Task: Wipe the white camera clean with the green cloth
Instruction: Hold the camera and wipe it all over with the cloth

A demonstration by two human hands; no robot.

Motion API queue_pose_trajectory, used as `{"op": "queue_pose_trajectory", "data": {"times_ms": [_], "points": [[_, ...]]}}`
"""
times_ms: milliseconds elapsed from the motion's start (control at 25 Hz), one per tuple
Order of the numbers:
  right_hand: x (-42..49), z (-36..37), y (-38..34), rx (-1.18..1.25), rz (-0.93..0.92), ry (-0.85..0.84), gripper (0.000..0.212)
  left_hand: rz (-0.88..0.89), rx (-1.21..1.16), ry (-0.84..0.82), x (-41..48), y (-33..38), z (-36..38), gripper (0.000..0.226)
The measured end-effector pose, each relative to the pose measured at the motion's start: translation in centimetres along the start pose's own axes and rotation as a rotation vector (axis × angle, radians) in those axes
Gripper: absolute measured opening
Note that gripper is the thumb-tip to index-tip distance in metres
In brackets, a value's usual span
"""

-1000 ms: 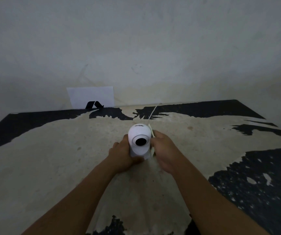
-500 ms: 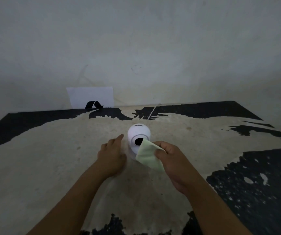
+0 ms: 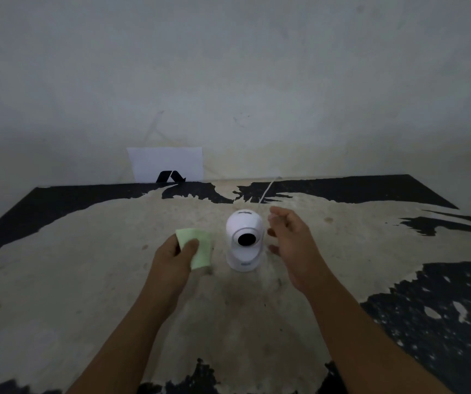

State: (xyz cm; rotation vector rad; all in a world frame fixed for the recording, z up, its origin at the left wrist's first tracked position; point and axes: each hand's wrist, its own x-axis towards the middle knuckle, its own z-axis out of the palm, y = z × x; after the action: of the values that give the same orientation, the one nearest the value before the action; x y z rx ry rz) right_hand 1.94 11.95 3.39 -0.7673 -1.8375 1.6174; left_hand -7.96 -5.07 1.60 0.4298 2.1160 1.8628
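Note:
The white camera [image 3: 244, 240] stands upright on the table, its round head and dark lens facing me. A thin white cable [image 3: 265, 191] runs from behind it toward the wall. My left hand [image 3: 171, 260] is to the left of the camera, apart from it, and pinches the folded green cloth [image 3: 197, 247] between thumb and fingers. To the right of the camera my right hand [image 3: 291, 240] hovers with fingers spread and curled; it holds nothing and does not touch the camera.
The worn table [image 3: 86, 280] is beige with black patches at its edges. A white card with a black mark [image 3: 166, 166] leans against the grey wall at the back left.
The green cloth has passed from my right hand to my left hand. My left hand let go of the camera and moved left; my right hand opened beside the camera.

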Motion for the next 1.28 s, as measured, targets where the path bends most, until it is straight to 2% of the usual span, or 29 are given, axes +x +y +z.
{"op": "queue_pose_trajectory", "data": {"times_ms": [120,240,360,600,760,960,1040,1120,1280], "points": [[0.5,1.0,0.8,0.024,0.104,-0.125,0.032,0.045,0.149,-0.009,0.7,-0.2,1.9,0.017],[0.4,1.5,1.3,0.092,0.133,-0.129,0.027,0.084,0.218,-0.039,1.2,-0.4,3.6,0.022],[0.4,1.7,1.3,0.105,0.146,-0.101,0.030,0.128,0.293,-0.144,1.3,-1.1,5.3,0.028],[0.2,2.1,1.6,0.078,0.177,-0.079,0.038,0.144,0.222,-0.072,0.9,0.5,6.9,0.041],[0.4,2.0,1.7,0.065,0.179,-0.106,0.040,0.258,0.330,-0.074,1.1,1.1,6.9,0.048],[0.1,2.2,1.4,0.065,0.156,-0.100,0.036,0.125,0.425,-0.175,0.8,-1.4,6.6,0.043],[0.1,2.2,1.5,0.059,0.150,-0.094,0.033,0.098,0.388,-0.130,0.7,-1.3,6.7,0.040],[0.1,2.1,1.6,0.053,0.147,-0.091,0.031,0.139,0.325,-0.079,0.7,-0.3,6.6,0.040],[0.1,2.1,1.6,0.028,0.147,-0.096,0.040,0.277,0.307,-0.082,0.8,0.8,6.5,0.048]]}}
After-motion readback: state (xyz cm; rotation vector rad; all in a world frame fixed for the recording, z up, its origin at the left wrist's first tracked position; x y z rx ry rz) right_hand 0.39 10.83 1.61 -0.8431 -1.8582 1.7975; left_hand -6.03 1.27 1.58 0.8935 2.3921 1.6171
